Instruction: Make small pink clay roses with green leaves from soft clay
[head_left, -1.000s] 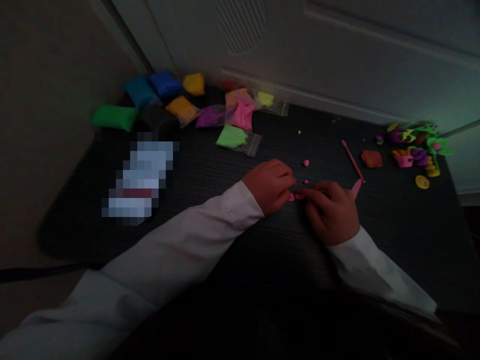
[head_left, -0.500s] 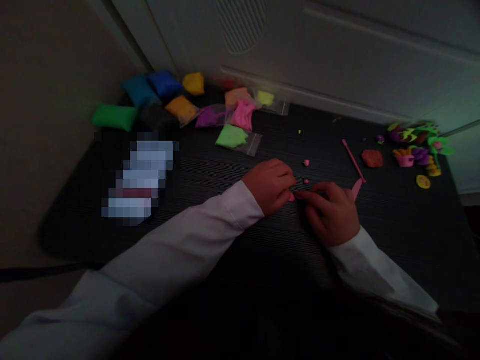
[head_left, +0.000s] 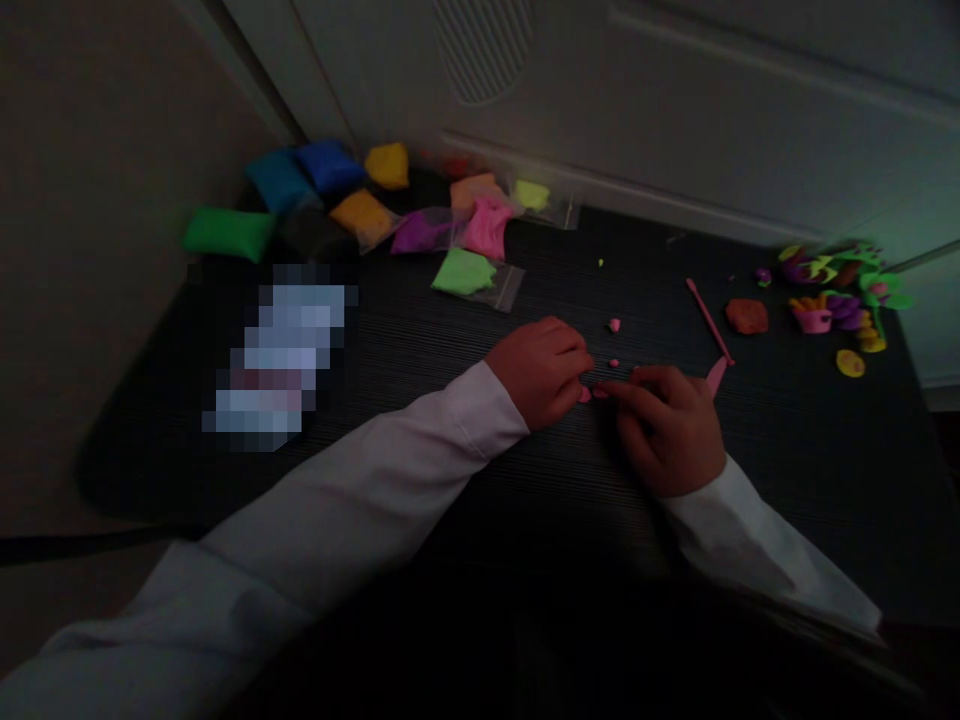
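Works at a black, wood-grained counter (head_left: 397, 330) in long white cloth sleeves (head_left: 390, 460). Holds the left hand (head_left: 538, 375) with curled fingers right at a small, flat, pink clay-like piece (head_left: 585, 395); points the right hand (head_left: 670, 430), index finger foremost, at a second small, pink clay-like piece (head_left: 600, 392) lying just to the 3 o'clock of the first. Hides both grips too well in the dim light to tell apart from clamped. Shows near 1 o'clock from the two pieces a tiny pink ball (head_left: 614, 363) and, farther out, a larger pink lump (head_left: 615, 326). Lines up toward 2 o'clock a slim pink stick tool (head_left: 709, 320) and a reddish-brown block (head_left: 747, 316), with a pink blade-shaped tool (head_left: 717, 377) partly behind the right hand. Includes at 3 o'clock a round yellow disc (head_left: 850, 362), between 10 and 11 a clear bag of light green material (head_left: 463, 272), and at 10 a plump green packet (head_left: 229, 233).
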